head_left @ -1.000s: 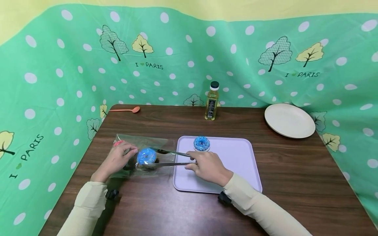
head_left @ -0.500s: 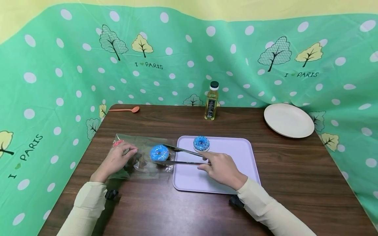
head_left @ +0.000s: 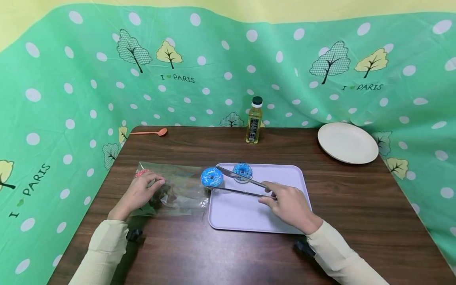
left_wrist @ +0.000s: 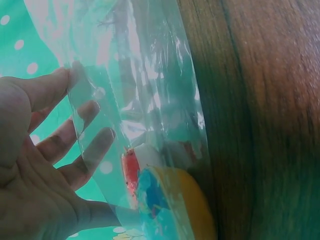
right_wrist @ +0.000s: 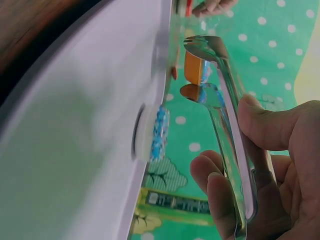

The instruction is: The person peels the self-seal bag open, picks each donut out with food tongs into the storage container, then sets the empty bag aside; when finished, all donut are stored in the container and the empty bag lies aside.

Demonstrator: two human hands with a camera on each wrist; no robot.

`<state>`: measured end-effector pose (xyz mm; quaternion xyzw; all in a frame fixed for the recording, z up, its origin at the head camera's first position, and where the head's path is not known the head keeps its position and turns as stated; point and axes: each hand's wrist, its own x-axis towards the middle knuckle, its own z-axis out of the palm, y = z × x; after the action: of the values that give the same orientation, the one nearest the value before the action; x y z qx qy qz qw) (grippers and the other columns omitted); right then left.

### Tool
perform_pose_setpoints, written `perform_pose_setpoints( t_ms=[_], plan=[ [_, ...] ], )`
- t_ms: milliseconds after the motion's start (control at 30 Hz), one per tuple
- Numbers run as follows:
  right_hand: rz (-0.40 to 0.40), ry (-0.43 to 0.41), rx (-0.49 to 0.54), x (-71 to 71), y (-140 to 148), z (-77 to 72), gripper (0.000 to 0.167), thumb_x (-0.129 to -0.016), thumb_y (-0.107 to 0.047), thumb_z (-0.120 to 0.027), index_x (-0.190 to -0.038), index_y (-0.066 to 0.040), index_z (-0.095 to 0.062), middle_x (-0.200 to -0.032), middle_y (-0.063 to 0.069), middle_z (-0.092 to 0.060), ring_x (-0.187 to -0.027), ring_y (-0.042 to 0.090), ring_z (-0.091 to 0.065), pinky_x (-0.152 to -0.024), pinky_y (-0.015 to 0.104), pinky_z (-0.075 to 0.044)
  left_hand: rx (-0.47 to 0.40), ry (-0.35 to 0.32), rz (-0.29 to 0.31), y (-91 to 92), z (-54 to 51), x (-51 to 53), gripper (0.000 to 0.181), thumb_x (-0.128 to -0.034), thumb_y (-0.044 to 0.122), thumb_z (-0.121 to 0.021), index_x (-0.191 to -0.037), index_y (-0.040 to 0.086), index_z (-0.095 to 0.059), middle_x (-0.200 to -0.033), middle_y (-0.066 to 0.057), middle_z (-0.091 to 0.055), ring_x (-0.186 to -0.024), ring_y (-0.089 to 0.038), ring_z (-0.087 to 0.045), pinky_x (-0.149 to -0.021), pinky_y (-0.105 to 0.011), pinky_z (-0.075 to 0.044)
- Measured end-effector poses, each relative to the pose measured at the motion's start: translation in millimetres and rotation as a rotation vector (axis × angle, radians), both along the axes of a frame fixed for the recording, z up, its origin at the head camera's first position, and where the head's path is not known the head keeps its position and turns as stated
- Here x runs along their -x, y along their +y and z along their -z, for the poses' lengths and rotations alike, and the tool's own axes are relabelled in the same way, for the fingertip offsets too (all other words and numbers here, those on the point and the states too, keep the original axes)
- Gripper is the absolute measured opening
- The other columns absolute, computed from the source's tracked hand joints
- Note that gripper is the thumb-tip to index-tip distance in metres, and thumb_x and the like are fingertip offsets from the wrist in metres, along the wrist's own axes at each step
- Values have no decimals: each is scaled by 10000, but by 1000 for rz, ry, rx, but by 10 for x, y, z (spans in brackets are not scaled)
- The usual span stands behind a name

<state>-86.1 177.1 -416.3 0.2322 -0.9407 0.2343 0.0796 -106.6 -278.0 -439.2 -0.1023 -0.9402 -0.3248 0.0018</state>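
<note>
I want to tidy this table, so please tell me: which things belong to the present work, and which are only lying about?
In the work:
tongs, in the right hand
blue donut between their tips
clear bag, pinched by the left hand
lilac tray with sprinkled donut

Seemingly just lying about:
orange spoon
bottle
white plate

"What is on the person's arms?"

"Long, pale cream sleeves. The left sleeve (head_left: pixel 94 255) has a wide, bunched cuff (head_left: pixel 113 235); the right sleeve (head_left: pixel 343 253) creases along the forearm."

"And the dark bits?"

"A small black device (head_left: pixel 134 235) at the left cuff, a second black device (head_left: pixel 303 247) at the right. Left hand (head_left: pixel 141 192) and right hand (head_left: pixel 291 204) are bare."
</note>
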Motion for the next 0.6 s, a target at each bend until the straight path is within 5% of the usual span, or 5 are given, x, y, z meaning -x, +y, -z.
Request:
perform_pose_setpoints(
  t_ms=[600],
  plan=[
    [127,38,-1,-192,493,-59,320,-844,-282,-829,-1108,-159,-697,-761,-83,-623,-577,66,-493,-491,327,-388,-4,34,27,-14,-22,10,246,-1039,235,-593,-1103,47,-738,-1121,-100,-686,-1106,-337,-606,-928,-558,-472]
  ],
)
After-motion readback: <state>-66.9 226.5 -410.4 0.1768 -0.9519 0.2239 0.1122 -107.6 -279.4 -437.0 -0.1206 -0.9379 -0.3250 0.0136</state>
